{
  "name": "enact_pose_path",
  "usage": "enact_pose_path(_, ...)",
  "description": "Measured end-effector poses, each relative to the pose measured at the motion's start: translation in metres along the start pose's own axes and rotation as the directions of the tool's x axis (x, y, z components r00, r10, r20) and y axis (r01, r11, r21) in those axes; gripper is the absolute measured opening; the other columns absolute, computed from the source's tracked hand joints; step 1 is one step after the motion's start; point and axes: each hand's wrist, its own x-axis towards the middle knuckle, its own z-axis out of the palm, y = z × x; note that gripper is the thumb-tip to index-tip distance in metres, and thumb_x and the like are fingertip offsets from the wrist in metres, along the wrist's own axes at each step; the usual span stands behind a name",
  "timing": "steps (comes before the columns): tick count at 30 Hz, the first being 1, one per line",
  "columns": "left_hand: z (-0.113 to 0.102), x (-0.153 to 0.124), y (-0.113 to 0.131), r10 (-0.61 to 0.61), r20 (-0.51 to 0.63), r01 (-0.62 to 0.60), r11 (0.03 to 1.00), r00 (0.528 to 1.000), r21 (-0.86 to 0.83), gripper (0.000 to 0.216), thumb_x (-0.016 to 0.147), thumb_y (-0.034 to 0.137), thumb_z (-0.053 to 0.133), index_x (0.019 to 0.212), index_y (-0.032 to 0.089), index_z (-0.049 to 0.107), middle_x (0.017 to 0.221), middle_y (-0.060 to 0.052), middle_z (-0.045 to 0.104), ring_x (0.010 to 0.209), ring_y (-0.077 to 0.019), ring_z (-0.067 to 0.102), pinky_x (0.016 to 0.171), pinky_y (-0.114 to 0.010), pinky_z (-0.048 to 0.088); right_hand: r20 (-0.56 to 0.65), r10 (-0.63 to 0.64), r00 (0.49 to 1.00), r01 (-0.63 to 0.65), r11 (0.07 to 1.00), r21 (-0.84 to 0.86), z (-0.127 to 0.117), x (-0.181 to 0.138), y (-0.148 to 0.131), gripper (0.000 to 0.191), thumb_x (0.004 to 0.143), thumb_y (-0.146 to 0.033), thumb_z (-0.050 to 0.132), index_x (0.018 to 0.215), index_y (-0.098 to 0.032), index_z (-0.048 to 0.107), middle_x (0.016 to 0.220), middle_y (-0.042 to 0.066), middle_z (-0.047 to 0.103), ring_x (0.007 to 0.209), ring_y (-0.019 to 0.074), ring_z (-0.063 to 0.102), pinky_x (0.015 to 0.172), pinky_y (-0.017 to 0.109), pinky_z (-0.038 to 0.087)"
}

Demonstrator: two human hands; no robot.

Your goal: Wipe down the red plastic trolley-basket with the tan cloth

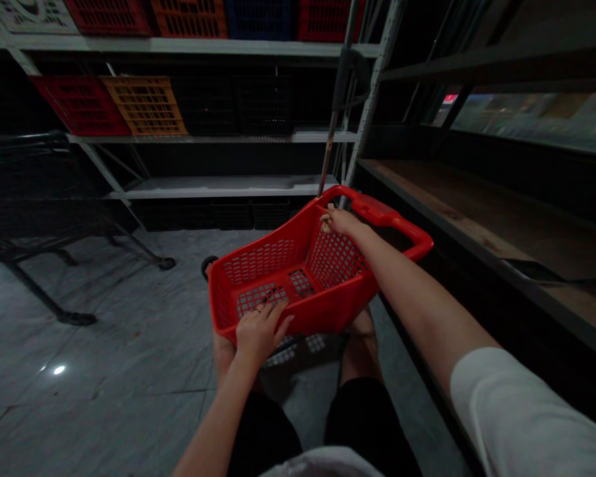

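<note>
A red plastic rolling shopping basket (322, 318) with a lattice floor and walls stands between my knees, its loop handle to the right. My left hand (262, 329) grips its near rim, fingers over the edge and thumb along the outer wall. At the handle end, my right hand (338, 220) reaches over the basket to the inside of the upper end wall. Its fingers are curled around a small tan, crumpled, cloth-like piece (325, 220), partly hidden by the hand. The basket holds no goods that I can see.
A metal rack (218, 137) ahead carries several crates, among them a yellow crate (146, 105) and a red crate (82, 105). A dark wheeled cart (40, 199) stands left on the tiled floor (129, 371). Wooden shelving (477, 232) runs along the right. A pole (330, 139) rises behind the basket.
</note>
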Motion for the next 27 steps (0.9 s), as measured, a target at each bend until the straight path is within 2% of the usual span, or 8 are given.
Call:
enact_pose_path(4, 0.009, 0.007, -0.007, -0.072, 0.134, 0.072, 0.997, 0.988, 0.012, 0.027, 0.106, 0.039, 0.055, 0.12, 0.036, 0.077, 0.097, -0.002, 0.081, 0.079, -0.0201, 0.073, 0.068, -0.03, 0.047, 0.091, 0.03, 0.995, -0.025, 0.998, -0.056, -0.004, -0.051, 0.019, 0.048, 0.101, -0.023, 0.046, 0.146, -0.01, 0.056, 0.139, 0.021, 0.067, 0.12, 0.0295, 0.07, 0.098, 0.036, 0.053)
enact_pose_path(8, 0.01, 0.014, -0.009, -0.12, 0.212, 0.123, 0.992, 0.97, 0.0, 0.03, 0.106, 0.042, 0.052, 0.124, 0.037, 0.077, 0.1, -0.003, 0.081, 0.082, -0.0216, 0.074, 0.067, -0.031, 0.047, 0.129, 0.048, 0.991, -0.03, 0.991, -0.132, -0.015, -0.126, 0.04, 0.051, 0.099, -0.032, 0.054, 0.148, -0.018, 0.055, 0.132, 0.019, 0.071, 0.112, 0.0322, 0.073, 0.09, 0.039, 0.056)
enact_pose_path(12, 0.006, 0.015, -0.007, -0.129, 0.219, 0.13, 0.991, 0.967, 0.009, 0.033, 0.107, 0.043, 0.051, 0.126, 0.037, 0.077, 0.097, -0.004, 0.081, 0.081, -0.0231, 0.074, 0.067, -0.032, 0.047, -0.098, -0.012, 0.995, 0.0, 0.993, -0.121, -0.02, -0.194, 0.058, 0.049, 0.096, -0.029, 0.055, 0.145, -0.025, 0.058, 0.137, 0.015, 0.068, 0.116, 0.032, 0.07, 0.094, 0.042, 0.056)
enact_pose_path(14, 0.005, 0.013, -0.004, -0.136, 0.199, 0.139, 0.99, 0.971, -0.001, 0.034, 0.107, 0.043, 0.05, 0.126, 0.036, 0.076, 0.1, -0.004, 0.081, 0.082, -0.023, 0.074, 0.068, -0.032, 0.047, -0.27, -0.05, 0.962, 0.042, 0.999, -0.034, -0.006, -0.216, 0.059, 0.052, 0.094, -0.021, 0.055, 0.146, -0.025, 0.058, 0.146, 0.013, 0.063, 0.128, 0.0308, 0.065, 0.104, 0.042, 0.053)
enact_pose_path(17, 0.003, 0.009, 0.001, -0.15, 0.177, 0.156, 0.988, 0.973, -0.018, 0.035, 0.107, 0.043, 0.049, 0.127, 0.034, 0.076, 0.099, -0.005, 0.081, 0.082, -0.0223, 0.073, 0.069, -0.032, 0.046, -0.561, 0.096, 0.822, -0.012, 0.988, 0.151, 0.042, -0.231, 0.036, 0.053, 0.093, -0.014, 0.049, 0.144, -0.023, 0.06, 0.156, 0.011, 0.055, 0.145, 0.0292, 0.051, 0.118, 0.046, 0.046)
enact_pose_path(19, 0.002, 0.008, 0.005, -0.158, 0.183, 0.166, 0.986, 0.97, -0.029, 0.035, 0.108, 0.043, 0.048, 0.127, 0.033, 0.077, 0.095, -0.006, 0.081, 0.081, -0.0222, 0.073, 0.069, -0.031, 0.046, -0.655, 0.239, 0.717, -0.078, 0.961, 0.265, 0.084, -0.231, 0.002, 0.05, 0.092, -0.009, 0.047, 0.135, -0.022, 0.067, 0.157, 0.011, 0.054, 0.148, 0.0288, 0.049, 0.122, 0.049, 0.043)
enact_pose_path(24, -0.007, 0.004, 0.012, -0.176, 0.193, 0.184, 0.983, 0.965, -0.024, 0.035, 0.107, 0.042, 0.049, 0.124, 0.031, 0.077, 0.099, -0.006, 0.082, 0.082, -0.0228, 0.073, 0.07, -0.032, 0.047, -0.685, 0.113, 0.72, 0.137, 0.944, 0.3, 0.156, -0.219, -0.09, 0.051, 0.092, -0.004, 0.046, 0.131, -0.026, 0.071, 0.144, 0.007, 0.065, 0.142, 0.0236, 0.054, 0.123, 0.045, 0.044)
enact_pose_path(27, -0.012, 0.002, 0.013, -0.174, 0.197, 0.179, 0.984, 0.965, -0.006, 0.036, 0.108, 0.042, 0.048, 0.121, 0.028, 0.078, 0.102, -0.007, 0.082, 0.083, -0.0222, 0.074, 0.071, -0.032, 0.048, -0.652, 0.045, 0.757, 0.193, 0.937, 0.29, 0.155, -0.219, -0.091, 0.044, 0.096, -0.008, 0.047, 0.128, -0.025, 0.073, 0.136, 0.009, 0.07, 0.137, 0.0248, 0.057, 0.122, 0.045, 0.045)
